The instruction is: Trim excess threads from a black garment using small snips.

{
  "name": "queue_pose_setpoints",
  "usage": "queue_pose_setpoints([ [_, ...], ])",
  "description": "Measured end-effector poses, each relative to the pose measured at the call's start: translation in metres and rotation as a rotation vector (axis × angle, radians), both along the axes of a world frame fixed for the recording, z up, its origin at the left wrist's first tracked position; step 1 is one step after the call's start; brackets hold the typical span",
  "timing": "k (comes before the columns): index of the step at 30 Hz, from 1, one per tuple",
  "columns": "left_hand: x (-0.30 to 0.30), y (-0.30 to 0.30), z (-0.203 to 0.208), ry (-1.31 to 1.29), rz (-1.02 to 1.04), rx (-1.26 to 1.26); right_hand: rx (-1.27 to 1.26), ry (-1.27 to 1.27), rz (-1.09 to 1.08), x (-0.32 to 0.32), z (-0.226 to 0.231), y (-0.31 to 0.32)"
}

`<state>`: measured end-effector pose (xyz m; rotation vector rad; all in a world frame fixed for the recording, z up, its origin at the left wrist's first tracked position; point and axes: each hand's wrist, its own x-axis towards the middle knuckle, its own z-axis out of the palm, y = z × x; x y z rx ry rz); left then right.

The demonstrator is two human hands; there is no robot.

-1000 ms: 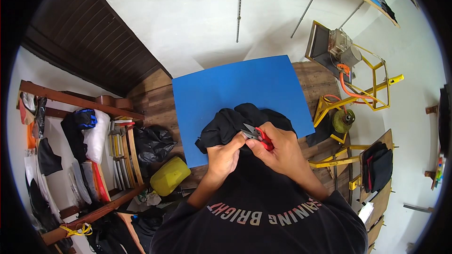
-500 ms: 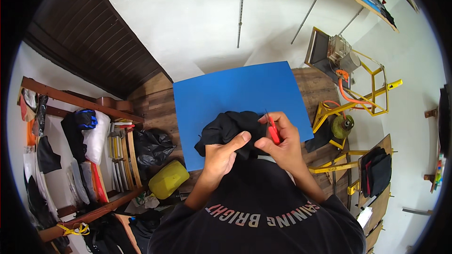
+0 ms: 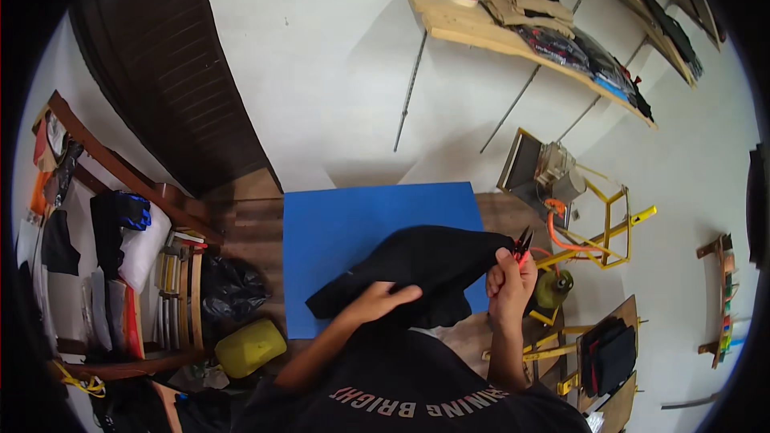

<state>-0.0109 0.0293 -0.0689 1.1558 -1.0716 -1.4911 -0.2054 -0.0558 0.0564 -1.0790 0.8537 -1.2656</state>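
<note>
A black cloth piece, perhaps a garment, (image 3: pixel 433 269) stretches across the near part of the blue tabletop (image 3: pixel 345 220). One corner of it rises to the right into my right hand (image 3: pixel 512 281), which is closed and pinches the fabric. The same hand keeps small thread snips (image 3: pixel 523 250) with red handles, their dark blades pointing up and away. My left hand (image 3: pixel 381 302) rests on the near left part of the cloth, fingers stretched out and thumb apart. Some of the cloth's near edge is hidden by my hands and body.
On the left stands a rack (image 3: pixel 180 232) with bags and cloth, beside a black plastic bag (image 3: pixel 233 287) and a yellow container (image 3: pixel 251 349). Yellow metal frames (image 3: pixel 613 228) and an orange hose are at the right. A wooden shelf (image 3: pixel 481 28) hangs on the far wall.
The bunched cloth is now spread out and drawn to the right. My right hand has moved right with the snips and grips a cloth corner; my left hand has flattened. The view has tipped upward.
</note>
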Motion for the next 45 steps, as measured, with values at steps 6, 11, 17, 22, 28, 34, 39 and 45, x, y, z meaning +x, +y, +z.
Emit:
queue_pose_setpoints([
  [6,-0.034,-0.006,-0.057,-0.803,-0.241,-0.104,-0.135,0.074,-0.180,-0.013,0.004,-0.022],
  [11,0.004,-0.003,-0.061,-0.964,-0.437,0.065,-0.194,0.332,-0.172,-0.030,-0.009,-0.044],
  [17,0.019,0.006,-0.005,-0.440,-0.265,0.464,-0.455,0.846,0.210,0.003,-0.047,-0.059],
  [22,0.043,0.023,0.037,0.840,0.030,0.034,-0.092,0.499,0.445,0.017,-0.063,0.010],
  [28,0.033,0.020,0.048,0.918,0.064,-0.225,0.105,0.266,0.429,0.025,-0.079,0.038],
  [34,0.041,0.007,0.080,1.186,-0.179,-0.549,-0.271,0.354,0.232,0.040,-0.060,0.033],
  [39,0.054,0.009,0.110,1.107,-0.137,-0.663,-0.353,0.198,0.120,0.045,-0.061,0.042],
  [45,0.060,0.020,0.122,0.915,0.119,-0.494,-0.316,0.377,0.209,0.039,-0.067,0.056],
])
